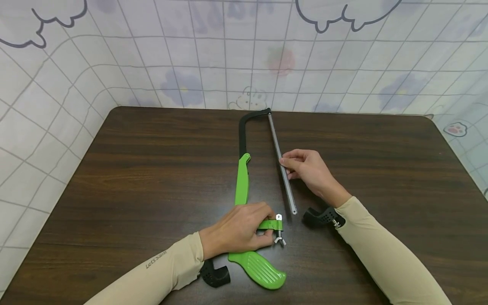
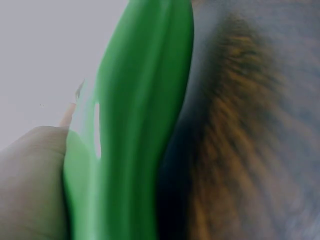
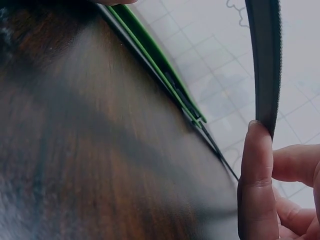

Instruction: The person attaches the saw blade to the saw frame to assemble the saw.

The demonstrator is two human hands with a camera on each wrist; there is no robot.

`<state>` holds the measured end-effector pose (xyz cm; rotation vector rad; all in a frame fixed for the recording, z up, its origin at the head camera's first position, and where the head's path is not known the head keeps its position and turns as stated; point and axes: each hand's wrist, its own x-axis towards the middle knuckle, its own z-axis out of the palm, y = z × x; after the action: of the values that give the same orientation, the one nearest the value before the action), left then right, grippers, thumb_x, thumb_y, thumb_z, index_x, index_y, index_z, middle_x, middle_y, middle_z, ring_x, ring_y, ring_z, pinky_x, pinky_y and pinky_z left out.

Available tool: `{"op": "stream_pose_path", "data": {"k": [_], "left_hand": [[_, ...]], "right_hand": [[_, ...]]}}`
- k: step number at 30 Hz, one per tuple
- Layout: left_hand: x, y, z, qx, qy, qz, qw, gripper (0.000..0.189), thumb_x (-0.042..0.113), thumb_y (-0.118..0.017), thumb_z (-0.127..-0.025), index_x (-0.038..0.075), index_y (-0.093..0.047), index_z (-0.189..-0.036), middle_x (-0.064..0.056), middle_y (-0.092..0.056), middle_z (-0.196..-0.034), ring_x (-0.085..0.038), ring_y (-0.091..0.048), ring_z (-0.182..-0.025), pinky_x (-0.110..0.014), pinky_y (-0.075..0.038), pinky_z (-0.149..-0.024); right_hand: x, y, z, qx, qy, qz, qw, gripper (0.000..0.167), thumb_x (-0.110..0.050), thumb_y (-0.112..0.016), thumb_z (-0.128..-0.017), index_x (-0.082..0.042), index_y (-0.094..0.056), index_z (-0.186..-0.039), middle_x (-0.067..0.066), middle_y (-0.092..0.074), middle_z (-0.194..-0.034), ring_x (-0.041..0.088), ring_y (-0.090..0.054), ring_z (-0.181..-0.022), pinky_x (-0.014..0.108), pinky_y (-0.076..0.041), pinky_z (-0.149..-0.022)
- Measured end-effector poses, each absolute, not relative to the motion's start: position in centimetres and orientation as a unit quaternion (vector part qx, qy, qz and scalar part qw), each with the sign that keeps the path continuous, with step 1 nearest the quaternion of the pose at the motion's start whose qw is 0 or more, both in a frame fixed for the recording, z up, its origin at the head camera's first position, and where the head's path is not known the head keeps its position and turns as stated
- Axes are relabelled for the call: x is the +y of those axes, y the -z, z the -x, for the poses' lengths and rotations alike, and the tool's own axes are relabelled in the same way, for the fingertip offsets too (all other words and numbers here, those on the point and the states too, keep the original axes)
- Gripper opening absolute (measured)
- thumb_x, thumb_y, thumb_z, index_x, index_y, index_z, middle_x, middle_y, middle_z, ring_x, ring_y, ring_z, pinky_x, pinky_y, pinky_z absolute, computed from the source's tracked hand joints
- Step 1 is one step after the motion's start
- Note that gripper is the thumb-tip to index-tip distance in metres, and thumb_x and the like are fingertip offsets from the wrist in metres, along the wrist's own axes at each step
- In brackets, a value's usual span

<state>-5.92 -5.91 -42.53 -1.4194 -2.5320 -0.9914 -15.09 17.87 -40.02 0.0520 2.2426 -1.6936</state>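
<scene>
A hacksaw frame (image 1: 242,182), green with a black front bow, lies along the table. My left hand (image 1: 240,228) grips its green handle, fingers and thumb curled about the part beside the wing-nut tensioner (image 1: 279,231). In the left wrist view the green handle (image 2: 140,110) fills the middle. With thumb and fingers my right hand (image 1: 310,171) pinches the grey saw blade (image 1: 285,178) near its middle. The blade's far end meets the tip of the black bow; its near end hangs apart from the tensioner. Fine teeth show along the blade (image 3: 267,60) in the right wrist view.
The dark wooden table (image 1: 160,169) spreads out on both sides of the saw. A white checked curtain (image 1: 183,55) with printed figures stands behind and around it. Black wrist mounts (image 1: 215,274) sit at both sleeve cuffs.
</scene>
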Motion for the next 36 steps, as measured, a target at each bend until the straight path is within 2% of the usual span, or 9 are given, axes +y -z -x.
{"op": "stream_pose_path", "data": {"k": [20, 26, 32, 36], "left_hand": [[-5.96, 42.82, 5.96, -0.823, 0.318, 0.469, 0.04, 0.017, 0.012, -0.07, -0.083, 0.014, -0.062, -0.098, 0.007, -0.058, -0.085, 0.002, -0.044, -0.069, -0.008, -0.034, -0.06], [-5.92, 42.87, 6.02, -0.823, 0.316, 0.469, 0.045, 0.017, 0.012, -0.071, -0.083, 0.015, -0.062, -0.097, 0.007, -0.059, -0.085, 0.002, -0.045, -0.069, -0.01, -0.035, -0.061], [-5.85, 42.72, 5.99, -0.825, 0.318, 0.465, 0.043, 0.017, 0.013, -0.072, -0.082, 0.015, -0.062, -0.097, 0.007, -0.059, -0.085, 0.001, -0.046, -0.069, -0.01, -0.035, -0.061], [-5.81, 42.75, 6.01, -0.825, 0.321, 0.463, 0.042, 0.018, 0.012, -0.072, -0.082, 0.015, -0.062, -0.096, 0.007, -0.059, -0.085, 0.0, -0.046, -0.069, -0.011, -0.036, -0.061]], "right_hand": [[17.52, 40.41, 14.61, 0.779, 0.603, -0.017, 0.171, 0.035, -0.022, -0.065, -0.102, 0.002, -0.061, -0.127, -0.003, -0.066, -0.087, 0.009, -0.064, -0.076, 0.025, -0.06, -0.073], [17.29, 40.63, 14.48, 0.761, 0.624, -0.009, 0.179, 0.036, -0.016, -0.067, -0.098, 0.004, -0.058, -0.127, -0.006, -0.072, -0.091, 0.008, -0.067, -0.079, 0.027, -0.061, -0.074], [17.34, 40.8, 14.28, 0.755, 0.629, 0.005, 0.183, 0.041, -0.011, -0.065, -0.096, 0.005, -0.055, -0.132, -0.001, -0.073, -0.099, 0.008, -0.07, -0.087, 0.027, -0.061, -0.076], [17.3, 40.77, 14.2, 0.757, 0.626, 0.009, 0.187, 0.042, -0.011, -0.064, -0.096, 0.006, -0.054, -0.134, 0.001, -0.071, -0.1, 0.009, -0.069, -0.084, 0.027, -0.061, -0.075]]}}
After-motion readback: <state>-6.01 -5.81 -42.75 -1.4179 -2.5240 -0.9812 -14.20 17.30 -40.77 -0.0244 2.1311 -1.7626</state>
